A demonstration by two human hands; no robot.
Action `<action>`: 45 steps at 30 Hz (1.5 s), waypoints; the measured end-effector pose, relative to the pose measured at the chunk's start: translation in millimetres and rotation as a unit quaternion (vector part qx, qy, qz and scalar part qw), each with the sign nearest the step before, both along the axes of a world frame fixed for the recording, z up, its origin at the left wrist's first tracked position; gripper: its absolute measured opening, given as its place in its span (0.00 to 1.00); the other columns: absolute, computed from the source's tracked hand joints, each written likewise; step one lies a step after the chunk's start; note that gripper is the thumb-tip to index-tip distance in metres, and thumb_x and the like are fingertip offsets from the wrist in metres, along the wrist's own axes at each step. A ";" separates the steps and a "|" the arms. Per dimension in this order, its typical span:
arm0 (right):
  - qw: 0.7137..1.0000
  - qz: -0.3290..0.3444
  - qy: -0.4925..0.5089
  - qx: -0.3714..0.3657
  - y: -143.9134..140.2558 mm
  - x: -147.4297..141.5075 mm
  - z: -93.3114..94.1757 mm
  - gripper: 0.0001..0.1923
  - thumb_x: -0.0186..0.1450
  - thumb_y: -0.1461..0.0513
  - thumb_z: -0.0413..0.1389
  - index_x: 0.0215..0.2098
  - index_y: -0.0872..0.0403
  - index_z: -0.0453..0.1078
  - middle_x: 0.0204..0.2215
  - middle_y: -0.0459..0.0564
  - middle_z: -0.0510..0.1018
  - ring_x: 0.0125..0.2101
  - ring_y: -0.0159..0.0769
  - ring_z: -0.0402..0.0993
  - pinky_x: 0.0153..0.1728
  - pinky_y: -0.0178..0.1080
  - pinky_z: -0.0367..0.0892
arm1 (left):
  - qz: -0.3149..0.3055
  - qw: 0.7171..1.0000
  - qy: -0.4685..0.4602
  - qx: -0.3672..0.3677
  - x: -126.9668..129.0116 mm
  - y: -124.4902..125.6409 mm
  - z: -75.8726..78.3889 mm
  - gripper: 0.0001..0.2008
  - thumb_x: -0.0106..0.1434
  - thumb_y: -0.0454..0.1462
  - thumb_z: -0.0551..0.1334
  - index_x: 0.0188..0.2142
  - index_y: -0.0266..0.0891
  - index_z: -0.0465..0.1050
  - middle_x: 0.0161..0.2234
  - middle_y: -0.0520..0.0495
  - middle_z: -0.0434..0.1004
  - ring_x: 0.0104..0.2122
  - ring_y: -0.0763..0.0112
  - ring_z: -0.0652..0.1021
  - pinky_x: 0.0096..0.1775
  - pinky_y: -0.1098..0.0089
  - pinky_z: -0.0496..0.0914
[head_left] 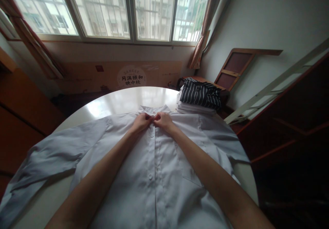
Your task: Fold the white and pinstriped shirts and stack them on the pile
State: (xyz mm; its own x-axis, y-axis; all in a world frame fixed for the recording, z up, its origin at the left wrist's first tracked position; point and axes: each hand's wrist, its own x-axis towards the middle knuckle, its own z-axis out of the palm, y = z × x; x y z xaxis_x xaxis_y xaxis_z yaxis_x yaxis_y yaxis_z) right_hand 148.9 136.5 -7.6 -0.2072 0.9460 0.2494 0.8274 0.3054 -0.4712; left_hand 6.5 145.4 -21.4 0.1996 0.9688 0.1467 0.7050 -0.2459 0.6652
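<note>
A white button-up shirt [128, 174] lies spread front side up, its collar [154, 109] at the far end and its sleeves reaching out to both sides. Just below the collar, my left hand [142, 122] pinches the edge of the front placket. My right hand [164, 120] meets it there, fingers closed on the other side of the same opening. Between the fingertips, the bit of cloth or button is too small to make out. Down the front, a few buttons [150, 177] show, and the two front edges lie side by side. A chest pocket sits under my right forearm.
The shirt rests on a round white table [120, 97]. At its far right stands a stack of folded clothes, a black-and-white striped garment [200, 93] on top. Beyond are a wooden chair [236, 68], a printed banner box [102, 76] and windows. A metal ladder-like frame [277, 85] leans at right.
</note>
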 end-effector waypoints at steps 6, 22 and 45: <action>1.000 -0.010 0.000 0.005 0.5 -0.9 -2.2 0.08 0.51 0.59 0.54 0.25 0.55 0.70 0.25 0.48 0.77 0.29 0.33 0.71 0.31 0.32 0.60 | 0.020 0.997 0.045 0.054 2.8 -0.6 -4.5 0.11 0.56 0.39 0.56 0.29 0.35 0.74 0.26 0.48 0.75 0.27 0.71 0.73 0.29 0.73 0.62; 0.998 -0.054 -0.002 0.026 -3.7 -5.2 -6.1 0.06 0.53 0.62 0.51 0.27 0.54 0.68 0.26 0.48 0.76 0.30 0.33 0.71 0.32 0.33 0.60 | 0.030 0.996 0.060 0.058 4.3 0.8 -7.2 0.10 0.57 0.40 0.55 0.28 0.36 0.71 0.28 0.47 0.74 0.28 0.72 0.73 0.30 0.74 0.63; 0.998 -0.049 -0.031 -0.029 -5.0 -4.1 4.9 0.08 0.51 0.61 0.53 0.27 0.54 0.72 0.27 0.48 0.78 0.31 0.34 0.72 0.31 0.31 0.60 | 0.028 0.995 0.077 0.058 5.2 1.3 -6.3 0.10 0.57 0.39 0.55 0.27 0.36 0.71 0.27 0.47 0.72 0.28 0.71 0.72 0.31 0.72 0.63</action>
